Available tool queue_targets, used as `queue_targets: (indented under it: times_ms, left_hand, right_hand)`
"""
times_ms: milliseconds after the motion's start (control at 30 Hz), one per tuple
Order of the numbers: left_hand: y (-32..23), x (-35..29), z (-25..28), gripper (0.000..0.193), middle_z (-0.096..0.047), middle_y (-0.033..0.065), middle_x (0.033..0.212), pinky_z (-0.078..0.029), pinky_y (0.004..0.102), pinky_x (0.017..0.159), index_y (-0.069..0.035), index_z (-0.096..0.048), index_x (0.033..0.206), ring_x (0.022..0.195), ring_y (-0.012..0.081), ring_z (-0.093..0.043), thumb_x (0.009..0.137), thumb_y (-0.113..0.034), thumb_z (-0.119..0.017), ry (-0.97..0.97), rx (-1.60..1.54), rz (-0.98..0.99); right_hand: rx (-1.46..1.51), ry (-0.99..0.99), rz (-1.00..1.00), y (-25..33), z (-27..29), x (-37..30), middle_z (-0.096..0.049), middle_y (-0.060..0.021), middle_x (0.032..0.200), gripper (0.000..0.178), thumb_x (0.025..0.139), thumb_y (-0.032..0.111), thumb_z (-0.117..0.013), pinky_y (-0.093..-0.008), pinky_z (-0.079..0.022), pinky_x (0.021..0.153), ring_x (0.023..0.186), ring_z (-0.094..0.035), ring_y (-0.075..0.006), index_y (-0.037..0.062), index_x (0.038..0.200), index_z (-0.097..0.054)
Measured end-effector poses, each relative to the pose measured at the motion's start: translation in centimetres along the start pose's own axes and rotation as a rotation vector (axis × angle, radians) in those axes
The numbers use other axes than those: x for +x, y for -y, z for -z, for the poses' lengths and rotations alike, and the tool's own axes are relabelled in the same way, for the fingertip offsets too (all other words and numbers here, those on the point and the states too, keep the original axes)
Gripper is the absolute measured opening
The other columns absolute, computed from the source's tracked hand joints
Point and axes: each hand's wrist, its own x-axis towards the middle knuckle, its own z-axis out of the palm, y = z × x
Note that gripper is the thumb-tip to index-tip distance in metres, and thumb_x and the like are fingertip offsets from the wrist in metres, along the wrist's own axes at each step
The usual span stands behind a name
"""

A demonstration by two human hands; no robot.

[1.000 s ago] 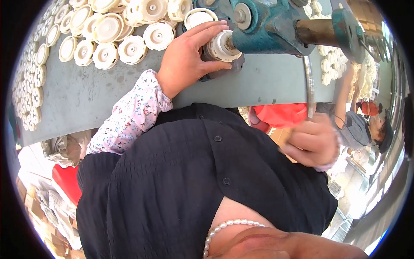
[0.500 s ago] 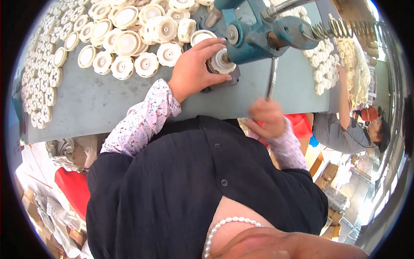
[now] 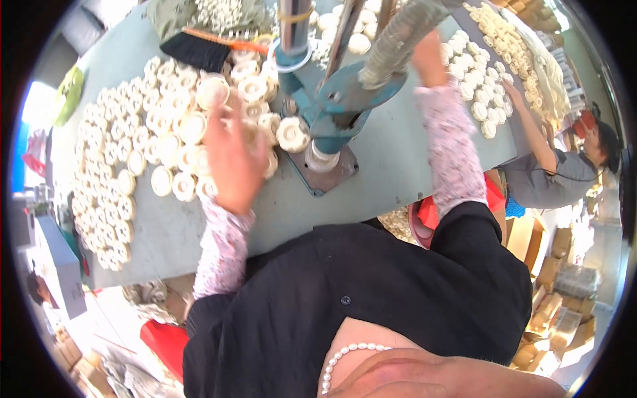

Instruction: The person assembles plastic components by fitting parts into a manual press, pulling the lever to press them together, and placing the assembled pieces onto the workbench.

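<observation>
My left hand (image 3: 232, 159) lies flat with fingers spread over a heap of white round toothed parts (image 3: 159, 132) on the grey table (image 3: 398, 152); nothing shows in its grasp. Just right of it, one white part (image 3: 292, 132) sits beside the blue hand press (image 3: 338, 99) on its grey base plate (image 3: 325, 176). My right hand (image 3: 428, 60) is raised high at the far side, closed on the blurred grey lever (image 3: 395, 40) of the press.
More white parts (image 3: 484, 73) cover the table's right end, where another person (image 3: 557, 166) reaches in. A black brush (image 3: 199, 50) lies at the back. Cardboard boxes (image 3: 551, 312) stand on the floor to the right, something red (image 3: 166, 338) to the left.
My left hand has left the part at the press and moved left over the heap. My right hand has swung the lever from low by my body up to the far side.
</observation>
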Motion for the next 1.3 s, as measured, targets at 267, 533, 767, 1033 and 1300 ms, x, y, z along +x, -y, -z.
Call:
queue_targets:
  times_ms: [267, 533, 767, 1033, 1300]
  left_hand:
    - [-1.7, -2.1, -2.7, 0.031, -0.063, 0.0090, 0.139, -0.035, 0.0541, 0.116, -0.008, -0.071, 0.116, 0.129, 0.0318, -0.056, 0.087, -0.019, -0.074, 0.290, -0.136, -0.241]
    - [1.5, 1.5, -1.0, 0.042, -0.066, 0.0058, 0.132, -0.039, 0.0495, 0.113, -0.014, -0.073, 0.126, 0.123, 0.0306, -0.057, 0.084, -0.013, -0.076, 0.018, 0.040, -0.072]
    - [-4.0, -3.5, -1.3, 0.054, -0.062, 0.0196, 0.136, -0.052, 0.0427, 0.099, -0.002, -0.065, 0.138, 0.115, 0.0336, -0.064, 0.086, -0.013, -0.079, 0.174, -0.925, 0.415]
    - [-5.2, -5.3, -4.6, 0.084, -0.062, 0.0173, 0.139, -0.047, 0.0464, 0.109, -0.001, -0.060, 0.142, 0.127, 0.0372, -0.057, 0.074, -0.036, -0.093, 0.194, -0.676, 0.098]
    - [-4.6, -5.0, -4.5, 0.069, -0.059, 0.0202, 0.140, -0.043, 0.0461, 0.113, -0.001, -0.066, 0.134, 0.134, 0.0375, -0.052, 0.079, -0.035, -0.091, 0.343, -0.681, 0.072]
  right_hand:
    - [-0.361, 0.042, -0.184, -18.9, -6.6, -5.0, -0.067, -0.0205, 0.131, 0.058, 0.087, 0.029, -0.079, -0.0480, -0.046, 0.110, 0.128, -0.059, -0.0392, 0.0135, 0.140, -0.062]
    - [-0.168, 0.094, -0.380, -12.4, -0.8, -13.8, -0.069, -0.0182, 0.126, 0.051, 0.086, 0.016, -0.079, -0.0433, -0.050, 0.106, 0.120, -0.065, -0.0363, 0.0093, 0.135, -0.065]
    - [-0.005, 0.399, -0.196, 8.3, 0.1, -18.0, -0.069, -0.0171, 0.124, 0.057, 0.078, 0.011, -0.087, -0.0388, -0.053, 0.100, 0.116, -0.068, -0.0307, 0.0005, 0.131, -0.067]
    - [-0.163, 0.252, -0.095, 7.9, -5.9, -21.3, -0.068, -0.0143, 0.118, 0.066, 0.076, 0.022, -0.092, -0.0380, -0.056, 0.092, 0.103, -0.069, -0.0291, -0.0005, 0.130, -0.061]
    - [0.597, 0.332, -0.551, 9.0, -5.3, -20.5, -0.067, -0.0078, 0.118, 0.058, 0.092, 0.020, -0.083, -0.0332, -0.055, 0.091, 0.105, -0.065, -0.0190, 0.0011, 0.140, -0.054]
